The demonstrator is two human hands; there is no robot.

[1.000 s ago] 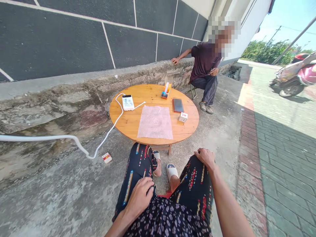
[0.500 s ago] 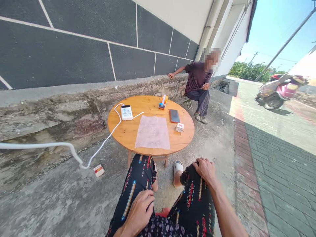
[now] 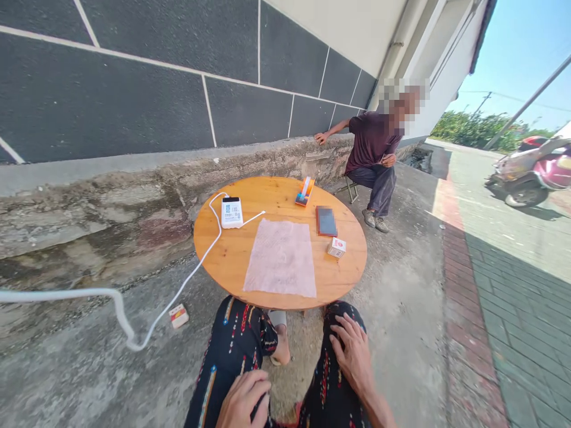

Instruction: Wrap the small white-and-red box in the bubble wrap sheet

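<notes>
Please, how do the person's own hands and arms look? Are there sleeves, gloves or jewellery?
The left hand and the right hand are both bare, with no gloves. No ring, watch or bracelet shows on the parts in view. The right forearm is uncovered, with no sleeve in the frame. The person wears dark trousers with a colourful pattern.

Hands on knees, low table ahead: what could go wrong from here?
The white cable trails off the table across the ground near the left leg; a foot might snag it and drag the white device down. The small box sits near the table rim; a knee bump might tip it off.
</notes>
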